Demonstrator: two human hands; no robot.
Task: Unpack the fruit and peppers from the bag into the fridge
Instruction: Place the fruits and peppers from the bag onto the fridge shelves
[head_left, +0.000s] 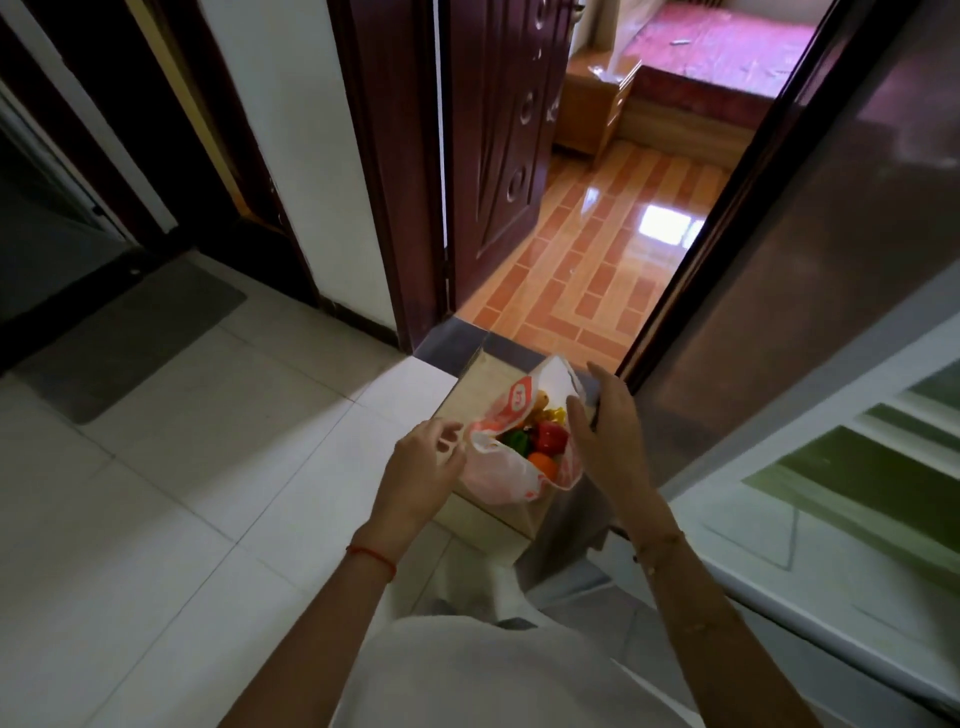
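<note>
I see the bag (519, 457) at lower centre of the frame, sitting on a box (483, 384) — peppers (548, 436) and fruit (544, 464) inside. My left hand (423, 462) pinches its left rim; my right hand (605, 431) holds the right edge — both grips closed on plastic.

Bag (511, 467) sits on a box (480, 387) at lower centre, peppers (548, 434) inside; hands either side. Fridge (831, 493) fills the right, doorway (597, 234) above, mat (135, 338) at left.

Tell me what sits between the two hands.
In the head view, the open bag lies between the left hand and right hand, showing a red pepper, green pepper and orange fruit.
</note>
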